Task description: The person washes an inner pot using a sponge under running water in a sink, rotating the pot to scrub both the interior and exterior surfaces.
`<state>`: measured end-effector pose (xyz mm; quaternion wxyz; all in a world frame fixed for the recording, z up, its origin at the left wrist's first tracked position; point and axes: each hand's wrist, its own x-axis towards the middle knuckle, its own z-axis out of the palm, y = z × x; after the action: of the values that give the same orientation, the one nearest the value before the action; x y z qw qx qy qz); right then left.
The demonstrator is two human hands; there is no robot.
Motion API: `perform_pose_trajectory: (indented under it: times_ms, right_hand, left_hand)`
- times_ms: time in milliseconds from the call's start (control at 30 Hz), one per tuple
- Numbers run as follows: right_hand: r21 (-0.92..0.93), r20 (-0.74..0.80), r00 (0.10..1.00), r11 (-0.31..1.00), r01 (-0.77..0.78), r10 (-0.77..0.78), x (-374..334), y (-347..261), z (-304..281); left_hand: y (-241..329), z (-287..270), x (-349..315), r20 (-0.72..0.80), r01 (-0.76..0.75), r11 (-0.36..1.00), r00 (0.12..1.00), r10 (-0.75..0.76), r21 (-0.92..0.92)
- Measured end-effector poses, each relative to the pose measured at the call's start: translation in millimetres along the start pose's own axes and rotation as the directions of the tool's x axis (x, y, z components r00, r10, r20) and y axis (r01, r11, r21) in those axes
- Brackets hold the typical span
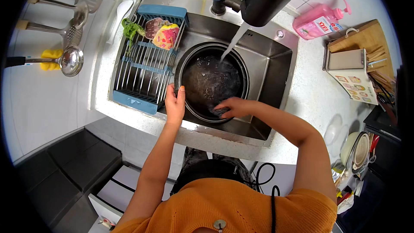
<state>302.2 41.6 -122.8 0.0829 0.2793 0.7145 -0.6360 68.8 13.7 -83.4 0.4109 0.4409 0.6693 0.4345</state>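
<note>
A round black pot [245, 71] sits in the steel sink [268, 77], with dark, stirred-up water in it. From the black faucet [269, 1] a stream of water falls into the pot. My left hand [174, 105] grips the pot's near-left rim, thumb on top and fingers around the outside. Reaching in over the near-right rim, my right hand [235, 107] has its fingers closed on a dark, wiry scouring pad [218, 111] against the inner wall. Part of the pad is hidden by the fingers and the water.
A blue-ended drying rack [136, 102] spans the sink's left side, holding leafy greens [131, 29], a reddish pack [155, 26] and a yellow-pink packet [166, 37]. A pink pump bottle [321, 21] and utensil holder [345, 60] stand right. Ladles and turners [72, 61] hang left.
</note>
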Motion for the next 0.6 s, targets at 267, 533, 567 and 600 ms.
perform_pose_trajectory:
  times_ms: [267,533,567,600]
  right_hand:
    - [-0.656,-0.019,0.974,0.733,-0.182,0.225,-20,-8,-49]
    - [-0.426,-0.141,0.984,0.891,-0.158,0.107,-12,3,2]
    - [-0.542,-0.167,0.974,0.811,-0.218,0.151,-20,18,-4]
    - [-0.642,-0.223,0.958,0.713,-0.282,0.178,-31,5,-24]
  left_hand:
    - [-11,2,1,0.013,-0.051,0.998,0.999,0.052,-0.037]
    - [-17,4,3,-0.015,-0.093,0.991,0.996,0.092,-0.093]
    - [-13,6,2,-0.006,-0.08,0.992,0.997,0.08,-0.099]
    - [-9,6,3,-0.004,-0.073,0.992,0.997,0.073,-0.106]
